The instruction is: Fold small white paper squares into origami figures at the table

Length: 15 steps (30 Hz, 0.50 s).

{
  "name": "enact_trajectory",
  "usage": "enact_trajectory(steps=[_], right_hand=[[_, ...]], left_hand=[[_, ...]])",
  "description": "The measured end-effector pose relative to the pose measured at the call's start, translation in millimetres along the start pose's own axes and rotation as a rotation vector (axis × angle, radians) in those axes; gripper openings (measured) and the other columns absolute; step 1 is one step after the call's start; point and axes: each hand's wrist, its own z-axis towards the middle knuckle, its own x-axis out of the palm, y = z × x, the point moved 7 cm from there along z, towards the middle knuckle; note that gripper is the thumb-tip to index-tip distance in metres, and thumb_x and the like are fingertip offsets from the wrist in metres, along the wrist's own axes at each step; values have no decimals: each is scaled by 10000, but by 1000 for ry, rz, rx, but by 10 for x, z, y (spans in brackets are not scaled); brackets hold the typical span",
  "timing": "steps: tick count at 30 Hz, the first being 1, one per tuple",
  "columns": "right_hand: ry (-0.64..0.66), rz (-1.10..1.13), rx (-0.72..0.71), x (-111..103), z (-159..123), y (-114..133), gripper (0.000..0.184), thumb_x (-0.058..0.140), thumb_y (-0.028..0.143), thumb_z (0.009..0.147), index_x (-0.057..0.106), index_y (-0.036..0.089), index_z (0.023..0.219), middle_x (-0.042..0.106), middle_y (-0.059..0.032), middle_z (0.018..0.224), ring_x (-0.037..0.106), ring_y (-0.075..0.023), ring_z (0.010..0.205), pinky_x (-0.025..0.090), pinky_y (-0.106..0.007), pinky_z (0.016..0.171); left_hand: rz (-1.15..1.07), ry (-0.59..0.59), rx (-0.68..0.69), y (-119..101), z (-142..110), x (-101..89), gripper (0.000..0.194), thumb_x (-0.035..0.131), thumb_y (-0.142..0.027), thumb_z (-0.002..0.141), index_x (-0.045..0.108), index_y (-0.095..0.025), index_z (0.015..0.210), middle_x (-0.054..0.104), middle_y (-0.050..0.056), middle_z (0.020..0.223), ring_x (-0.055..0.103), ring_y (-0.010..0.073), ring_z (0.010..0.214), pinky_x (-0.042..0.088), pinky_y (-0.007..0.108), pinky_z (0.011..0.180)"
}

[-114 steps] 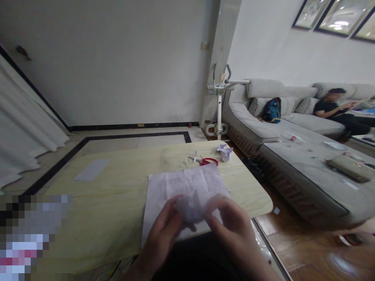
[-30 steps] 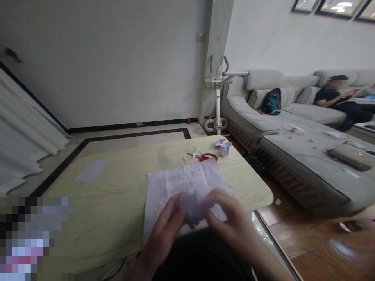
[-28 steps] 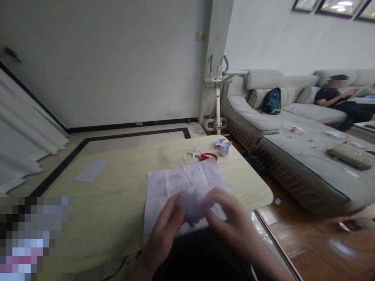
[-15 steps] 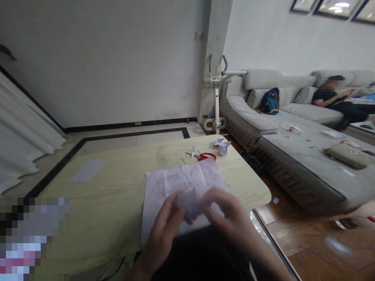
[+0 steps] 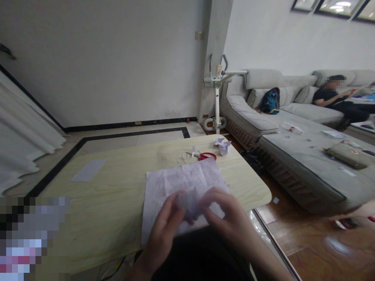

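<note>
A small folded piece of paper (image 5: 188, 201) is held between my hands, its exact shape blurred. My left hand (image 5: 168, 216) is closed around its left side, thumb and fingers gripping it. At the right side, the bent fingers of my right hand (image 5: 219, 207) pinch its edge. Beneath both hands a large creased printed sheet (image 5: 166, 179) lies flat on the table, reaching its near edge. Just past that sheet are red-handled scissors (image 5: 207, 156), with thin paper strips (image 5: 187, 153) around the blades.
Folded or crumpled paper (image 5: 224, 146) sits at the far right corner of the wooden table (image 5: 117, 203). A blank paper slip (image 5: 88, 170) lies on the left. To the right stands a grey sofa (image 5: 307, 171), with a backpack (image 5: 271, 101) and a seated person (image 5: 331, 97).
</note>
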Motion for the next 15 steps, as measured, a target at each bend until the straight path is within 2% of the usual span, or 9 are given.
enact_trajectory(steps=[9,15], right_hand=[[-12,-35,1,-31,2,64,153,578,61,806,633,184,732,647,-15,741,621,-162,710,487,-270,659],[-11,-32,3,-15,-17,64,178,573,25,809,633,180,747,644,-14,760,619,-155,723,485,-268,677]], left_hand=[[-127,38,-30,9,-19,46,450,647,-424,879,522,-226,1263,736,68,988,691,230,844,507,322,748],[-157,29,-40,52,-8,9,427,678,-383,865,530,-252,1244,730,48,1010,691,218,830,508,307,731]])
